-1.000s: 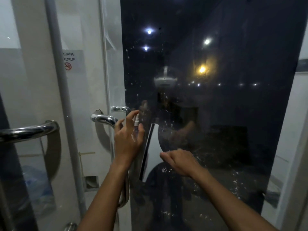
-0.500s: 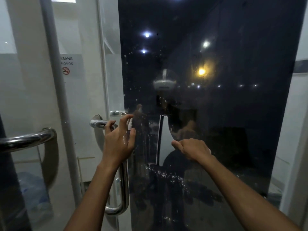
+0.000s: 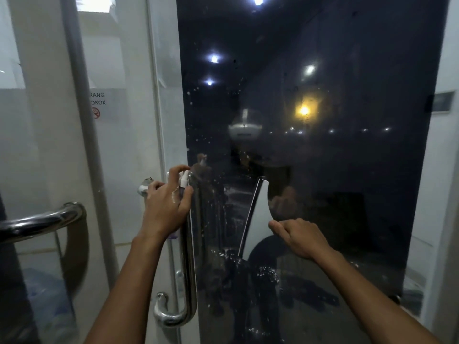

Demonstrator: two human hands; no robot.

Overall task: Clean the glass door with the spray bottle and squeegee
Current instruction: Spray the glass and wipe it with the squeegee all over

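Head view: white curved squeegee (image 3: 259, 214) against droplet-flecked glass door (image 3: 347, 170).

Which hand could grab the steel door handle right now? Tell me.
Probably neither: the left hand, beside the door handle, grips the spray bottle, and the right hand holds the squeegee.

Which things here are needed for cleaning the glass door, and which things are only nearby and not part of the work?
Part of the job:
glass door
spray bottle, held in the left hand
squeegee, held by the right hand

Only nearby:
door handle
second handle
no-smoking sign
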